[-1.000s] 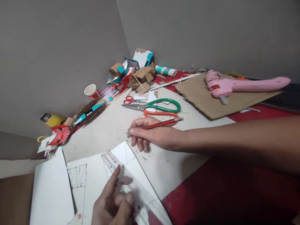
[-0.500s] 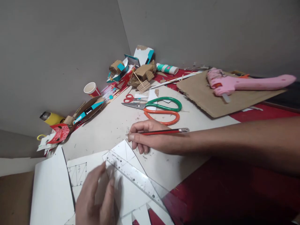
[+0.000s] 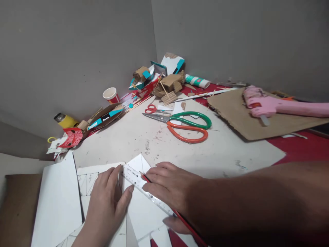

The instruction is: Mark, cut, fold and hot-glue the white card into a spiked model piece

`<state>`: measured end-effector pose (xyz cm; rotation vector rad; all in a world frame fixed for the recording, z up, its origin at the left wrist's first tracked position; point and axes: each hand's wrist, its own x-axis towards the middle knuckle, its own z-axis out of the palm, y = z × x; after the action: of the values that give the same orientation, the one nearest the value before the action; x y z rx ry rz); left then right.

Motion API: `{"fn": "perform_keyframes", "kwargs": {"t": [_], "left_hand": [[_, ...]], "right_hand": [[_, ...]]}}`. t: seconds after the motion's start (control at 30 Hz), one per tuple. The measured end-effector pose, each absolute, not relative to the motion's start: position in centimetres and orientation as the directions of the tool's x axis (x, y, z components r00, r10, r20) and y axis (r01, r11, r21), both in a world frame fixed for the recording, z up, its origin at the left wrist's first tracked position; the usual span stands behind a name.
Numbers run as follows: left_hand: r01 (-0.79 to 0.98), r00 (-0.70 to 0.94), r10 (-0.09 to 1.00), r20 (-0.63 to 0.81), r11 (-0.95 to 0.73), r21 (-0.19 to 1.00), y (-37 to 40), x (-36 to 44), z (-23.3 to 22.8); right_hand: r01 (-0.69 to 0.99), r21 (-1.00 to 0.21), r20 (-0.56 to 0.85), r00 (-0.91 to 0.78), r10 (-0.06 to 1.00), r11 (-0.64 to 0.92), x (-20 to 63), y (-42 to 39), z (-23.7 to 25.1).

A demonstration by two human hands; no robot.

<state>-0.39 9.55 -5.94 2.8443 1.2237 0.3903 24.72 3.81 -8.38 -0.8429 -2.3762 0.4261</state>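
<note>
My left hand (image 3: 108,202) presses flat on a white paper sheet (image 3: 144,214) with pencilled lines, fingertips beside a clear plastic ruler (image 3: 147,193) that lies slantwise across the sheet. My right hand (image 3: 172,187) grips a red pencil (image 3: 180,216) whose tip touches the ruler's upper edge near its far end. The pencil's shaft runs back under my palm toward the lower right.
Big green-and-orange scissors (image 3: 189,125) and small red scissors (image 3: 151,109) lie beyond the paper. A pink glue gun (image 3: 272,106) rests on a cardboard sheet (image 3: 246,116). Cardboard scraps, a glue stick (image 3: 196,81), a paper cup (image 3: 111,95) and a yellow bottle (image 3: 65,120) line the wall.
My right hand came down from near the scissors to the ruler with the pencil. My left hand slid off the ruler onto the paper beside it. The camera tilted down and left.
</note>
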Motion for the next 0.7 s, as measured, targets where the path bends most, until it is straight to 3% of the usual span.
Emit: {"fn": "perform_keyframes", "kwargs": {"t": [0.17, 0.33, 0.53, 0.7], "left_hand": [[0.76, 0.621, 0.762, 0.182, -0.643, 0.101, 8.8, -0.2, -5.8], [0.829, 0.52, 0.845, 0.125, -0.535, 0.162, 7.8, -0.4, -5.6], [0.888, 0.425, 0.905, -0.006, -0.416, 0.194, 7.7, -0.4, -4.8], [0.889, 0.432, 0.902, -0.008, -0.425, 0.172, 7.9, -0.5, -4.8]], "right_hand": [[0.523, -0.498, 0.293, -0.649, 0.702, 0.692, 25.0, 4.1, -7.8], [0.543, -0.546, 0.137, -0.694, 0.707, 0.638, 25.6, 4.3, -5.5], [0.578, -0.462, 0.107, -0.717, 0.689, 0.673, 26.1, 4.6, -4.7], [0.584, -0.385, 0.07, -0.753, 0.654, 0.714, 26.5, 4.6, -4.8]]}}
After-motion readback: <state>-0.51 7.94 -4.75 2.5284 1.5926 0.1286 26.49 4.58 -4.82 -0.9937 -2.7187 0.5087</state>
